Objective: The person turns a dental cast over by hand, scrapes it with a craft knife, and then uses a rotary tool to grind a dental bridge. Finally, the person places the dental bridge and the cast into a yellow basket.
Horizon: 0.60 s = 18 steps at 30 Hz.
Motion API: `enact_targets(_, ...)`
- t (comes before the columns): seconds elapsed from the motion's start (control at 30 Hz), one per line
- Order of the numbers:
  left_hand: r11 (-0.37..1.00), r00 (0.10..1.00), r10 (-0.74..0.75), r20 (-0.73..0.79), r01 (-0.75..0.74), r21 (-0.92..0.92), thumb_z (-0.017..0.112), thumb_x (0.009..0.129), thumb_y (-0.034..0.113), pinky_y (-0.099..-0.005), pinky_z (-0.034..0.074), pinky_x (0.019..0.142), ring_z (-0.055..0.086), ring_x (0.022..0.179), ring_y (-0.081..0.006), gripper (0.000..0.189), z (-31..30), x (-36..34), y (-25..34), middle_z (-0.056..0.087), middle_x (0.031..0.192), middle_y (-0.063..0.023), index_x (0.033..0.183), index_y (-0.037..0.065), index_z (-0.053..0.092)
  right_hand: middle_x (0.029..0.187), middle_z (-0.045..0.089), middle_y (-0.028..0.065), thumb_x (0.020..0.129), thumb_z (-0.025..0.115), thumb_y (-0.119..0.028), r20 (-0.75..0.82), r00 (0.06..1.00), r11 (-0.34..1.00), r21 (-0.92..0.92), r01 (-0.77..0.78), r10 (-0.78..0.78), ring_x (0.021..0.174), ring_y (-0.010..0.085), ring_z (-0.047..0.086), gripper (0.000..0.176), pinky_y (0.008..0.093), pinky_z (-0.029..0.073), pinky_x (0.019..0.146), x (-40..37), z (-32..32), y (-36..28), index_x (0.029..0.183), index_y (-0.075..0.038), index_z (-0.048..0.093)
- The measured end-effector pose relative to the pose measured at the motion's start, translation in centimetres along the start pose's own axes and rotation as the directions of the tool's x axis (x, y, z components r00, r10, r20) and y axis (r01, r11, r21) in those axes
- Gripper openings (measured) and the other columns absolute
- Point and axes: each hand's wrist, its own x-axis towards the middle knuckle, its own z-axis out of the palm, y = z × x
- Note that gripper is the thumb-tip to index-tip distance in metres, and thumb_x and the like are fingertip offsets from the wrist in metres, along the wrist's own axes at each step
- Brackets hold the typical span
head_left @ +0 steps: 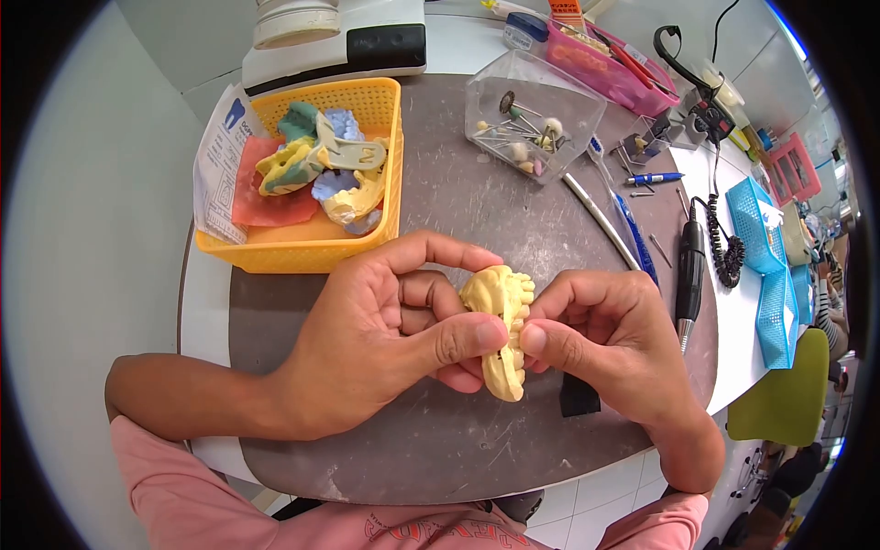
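As the pale yellow plaster dental cast runs lengthwise away from me between my left hand and right hand, both grips pinch it, equally close.

clearance | open: bare mat between yellow basket and clear bur box; mat strip at near edge | blocked centre: left hand, right hand, plaster cast pinched between them | right side: black block just beside right wrist, white rod, handpiece on its coiled cord
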Motion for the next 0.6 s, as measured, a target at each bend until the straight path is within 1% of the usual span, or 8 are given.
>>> enact_targets(0.13, 1.000, 1.000, -0.013, -0.008, 0.013, -0.003, 0.068, 0.089, 0.018, -0.0221, 0.060, 0.064, 0.067, 0.076, -0.0126, 0.052, 0.08, 0.03, 0.04, 0.063, 0.086, -0.0092, 0.129, -0.006, 0.044, 0.075, 0.067, 0.0031, 0.089, 0.070, -0.014, -0.005, 1.000, 1.000, 0.019, -0.004, 0.004, 0.066, 0.0033, 0.060, 0.018, 0.0172, 0.048, 0.060, -0.01, 0.17, -0.06, 0.087, 0.004, 0.068)
enact_targets(0.2, 1.000, 1.000, -0.007, -0.003, 0.007, -0.014, 0.068, 0.089, 0.015, -0.0238, 0.060, 0.067, 0.067, 0.080, -0.0130, 0.052, 0.05, 0.00, -0.04, 0.062, 0.090, -0.0093, 0.130, -0.004, 0.043, 0.075, 0.067, 0.0032, 0.089, 0.070, -0.014, -0.011, 1.000, 1.000, 0.018, -0.002, 0.002, 0.066, 0.0035, 0.060, 0.018, 0.0174, 0.049, 0.060, -0.02, 0.13, 0.01, 0.087, 0.004, 0.068)
enact_targets(0.23, 1.000, 1.000, -0.005, -0.001, 0.005, -0.011, 0.068, 0.089, 0.015, -0.0238, 0.060, 0.067, 0.067, 0.080, -0.0130, 0.052, 0.11, 0.01, -0.15, 0.062, 0.090, -0.0093, 0.130, -0.004, 0.043, 0.076, 0.067, 0.0036, 0.088, 0.070, -0.014, -0.016, 0.999, 0.999, 0.004, 0.043, -0.043, 0.067, 0.0038, 0.060, 0.018, 0.0176, 0.049, 0.060, -0.01, 0.08, 0.24, 0.088, 0.004, 0.068)
enact_targets(0.27, 0.999, 0.999, 0.040, 0.001, -0.040, -0.004, 0.069, 0.088, 0.013, -0.0248, 0.060, 0.070, 0.066, 0.083, -0.0132, 0.053, 0.19, 0.04, -0.31, 0.062, 0.092, -0.0093, 0.132, -0.003, 0.043, 0.077, 0.067, 0.0039, 0.088, 0.070, -0.014, -0.021, 0.996, 0.996, -0.012, 0.089, -0.089, 0.067, 0.0041, 0.061, 0.018, 0.0178, 0.049, 0.060, -0.01, 0.03, 0.37, 0.088, 0.004, 0.068)
enact_targets(0.33, 0.996, 0.996, 0.089, 0.006, -0.089, 0.005, 0.069, 0.088, 0.011, -0.0257, 0.059, 0.074, 0.065, 0.086, -0.0134, 0.054, 0.15, 0.11, -0.60, 0.061, 0.095, -0.0092, 0.133, -0.001, 0.042, 0.078, 0.067, 0.0042, 0.088, 0.070, -0.014, -0.025, 0.993, 0.993, -0.025, 0.114, -0.114, 0.068, 0.0044, 0.061, 0.018, 0.0181, 0.049, 0.060, -0.09, -0.03, 0.37, 0.089, 0.004, 0.068)
enact_targets(0.4, 0.982, 0.984, 0.173, 0.051, -0.176, 0.061, 0.070, 0.086, 0.007, -0.0272, 0.058, 0.080, 0.064, 0.092, -0.0136, 0.057, -0.08, 0.08, -0.81, 0.061, 0.099, -0.0091, 0.135, 0.001, 0.041, 0.079, 0.067, 0.0044, 0.087, 0.071, -0.013, -0.027, 0.990, 0.990, -0.037, 0.136, -0.137, 0.068, 0.0047, 0.061, 0.018, 0.0184, 0.049, 0.060, -0.14, -0.09, 0.28, 0.090, 0.004, 0.067)
enact_targets(0.47, 0.983, 0.985, 0.166, 0.045, -0.169, 0.068, 0.070, 0.086, 0.006, -0.0271, 0.057, 0.081, 0.064, 0.092, -0.0136, 0.058, -0.04, -0.11, -0.64, 0.061, 0.099, -0.0091, 0.135, 0.001, 0.041, 0.081, 0.067, 0.0048, 0.087, 0.071, -0.013, -0.016, 0.985, 0.980, -0.101, 0.172, -0.174, 0.069, 0.0051, 0.061, 0.018, 0.0194, 0.050, 0.062, -0.19, -0.12, 0.16, 0.091, 0.004, 0.068)
enact_targets(0.6, 0.981, 0.984, 0.175, 0.040, -0.178, 0.080, 0.071, 0.085, 0.004, -0.0273, 0.056, 0.082, 0.064, 0.094, -0.0139, 0.059, -0.06, -0.13, -0.71, 0.061, 0.101, -0.0094, 0.135, 0.001, 0.041, 0.080, 0.067, 0.0046, 0.086, 0.071, -0.013, -0.013, 0.985, 0.980, -0.099, 0.171, -0.173, 0.069, 0.0055, 0.061, 0.018, 0.0201, 0.050, 0.063, -0.19, -0.15, 0.21, 0.092, 0.004, 0.068)
